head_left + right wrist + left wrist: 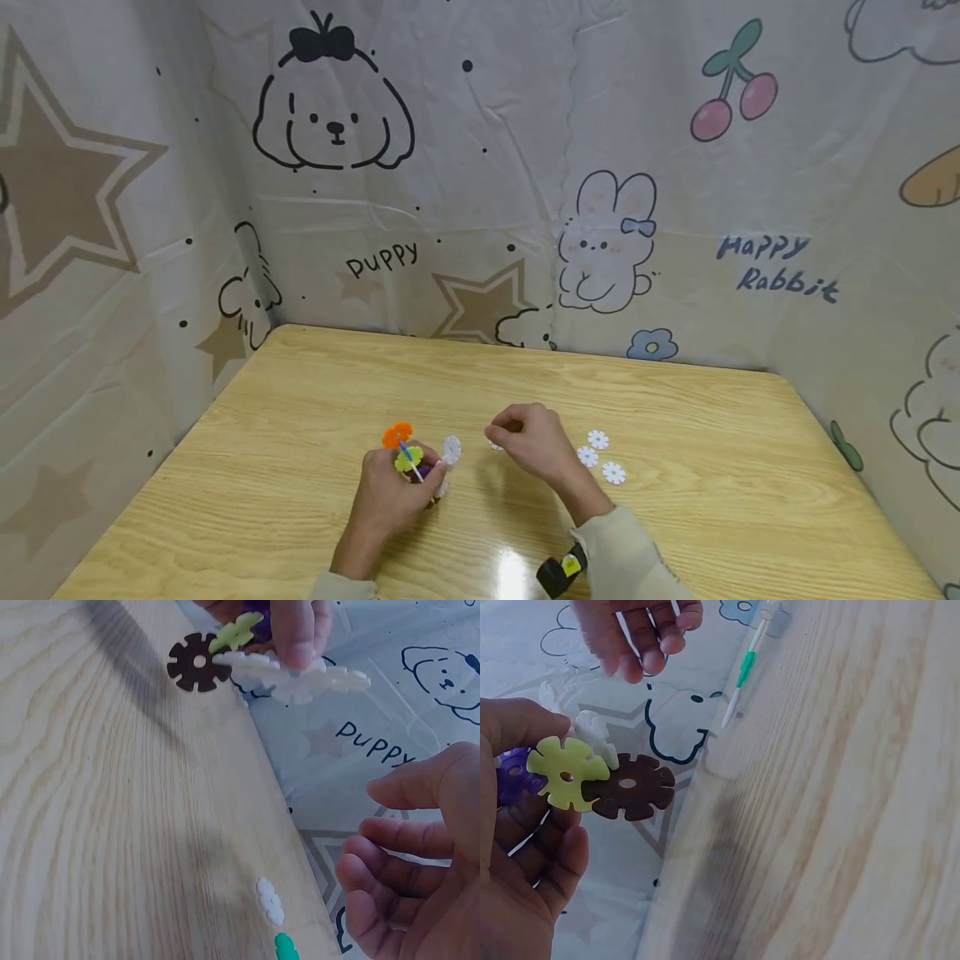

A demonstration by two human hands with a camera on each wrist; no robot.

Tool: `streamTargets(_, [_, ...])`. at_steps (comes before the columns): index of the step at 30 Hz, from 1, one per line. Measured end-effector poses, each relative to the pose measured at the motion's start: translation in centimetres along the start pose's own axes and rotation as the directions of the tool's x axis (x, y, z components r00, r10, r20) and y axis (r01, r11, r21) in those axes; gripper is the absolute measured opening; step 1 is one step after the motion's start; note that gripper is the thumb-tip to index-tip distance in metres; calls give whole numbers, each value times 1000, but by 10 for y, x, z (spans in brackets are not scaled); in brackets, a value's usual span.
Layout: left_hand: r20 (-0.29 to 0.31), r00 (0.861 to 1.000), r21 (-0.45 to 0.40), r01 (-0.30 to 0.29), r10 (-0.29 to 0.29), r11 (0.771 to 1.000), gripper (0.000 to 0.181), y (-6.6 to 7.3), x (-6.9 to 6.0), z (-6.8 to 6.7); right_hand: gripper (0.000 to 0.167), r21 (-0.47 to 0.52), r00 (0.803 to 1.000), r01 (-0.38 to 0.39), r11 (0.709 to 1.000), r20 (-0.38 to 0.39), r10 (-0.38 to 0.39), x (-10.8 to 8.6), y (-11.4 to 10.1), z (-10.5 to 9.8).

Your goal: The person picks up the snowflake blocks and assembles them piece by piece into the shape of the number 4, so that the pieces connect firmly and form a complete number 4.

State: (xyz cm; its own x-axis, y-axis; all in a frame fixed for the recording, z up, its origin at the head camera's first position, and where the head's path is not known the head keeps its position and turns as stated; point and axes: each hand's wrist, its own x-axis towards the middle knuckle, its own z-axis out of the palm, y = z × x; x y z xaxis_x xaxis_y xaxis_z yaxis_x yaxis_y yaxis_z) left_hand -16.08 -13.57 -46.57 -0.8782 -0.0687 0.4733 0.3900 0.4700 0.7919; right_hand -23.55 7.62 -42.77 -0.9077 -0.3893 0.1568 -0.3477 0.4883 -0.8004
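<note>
My left hand (390, 500) (525, 847) grips a cluster of notched flower-shaped discs. The cluster has a yellow-green disc (568, 774), a brown disc (636, 787), a purple disc (516, 776), white discs (292, 679) and an orange disc (397, 435). To its right, my right hand (536, 446) (416, 862) is held apart from the cluster, fingers loosely bent, and the right wrist view shows nothing between thumb and fingers. Below that hand, a white disc (270, 901) and a green disc (286, 947) are on the table.
Three white discs (597, 439) lie on the wooden table (712, 500) right of my right hand. A black strap with a yellow label (561, 575) is at the right wrist. Patterned cloth (487, 167) surrounds the table's back and sides.
</note>
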Motion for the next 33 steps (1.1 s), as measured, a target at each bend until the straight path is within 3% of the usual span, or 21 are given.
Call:
streamTargets(12, [8,1000,-12,-28,28,1000,20,-1,0,-2,14,-69,1000,6,998,1,-6,8,12,4])
streamTargets(22, [16,998,-4,-57,57,998,22,-2,-1,-2,19,-120,998,-49,992,23,52,14,22,6])
streamTargets(33, [32,997,-37,-69,70,997,21,-3,-2,-4,22,-273,996,-80,959,25,90,22,27,10])
